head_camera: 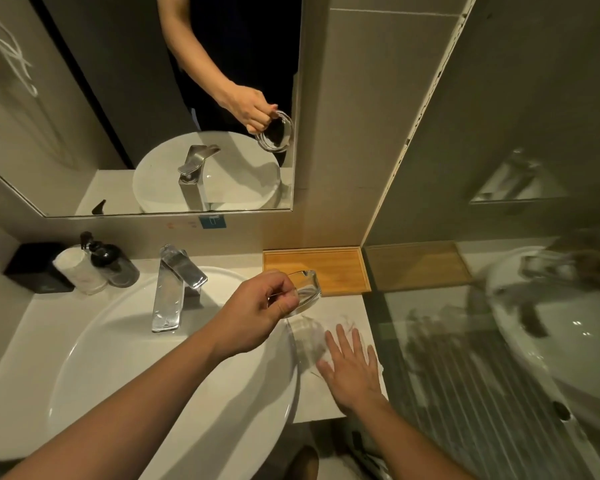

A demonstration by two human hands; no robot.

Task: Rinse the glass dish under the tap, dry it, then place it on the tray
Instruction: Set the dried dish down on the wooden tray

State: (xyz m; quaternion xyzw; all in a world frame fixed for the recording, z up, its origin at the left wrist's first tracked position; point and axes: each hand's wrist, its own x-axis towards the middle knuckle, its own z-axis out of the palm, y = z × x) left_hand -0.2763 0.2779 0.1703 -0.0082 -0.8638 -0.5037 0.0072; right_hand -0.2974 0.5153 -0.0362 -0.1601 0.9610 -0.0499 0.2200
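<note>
My left hand grips a clear glass dish by its rim and holds it tilted in the air, just right of the chrome tap and in front of the wooden tray. The tray lies on the counter against the back wall. My right hand rests flat with fingers spread on a white cloth or tissue on the counter, to the right of the white basin. No water runs from the tap.
A dark soap dispenser, a white rolled item and a black box stand at the back left. A mirror hangs above the tap. A glass partition bounds the counter on the right.
</note>
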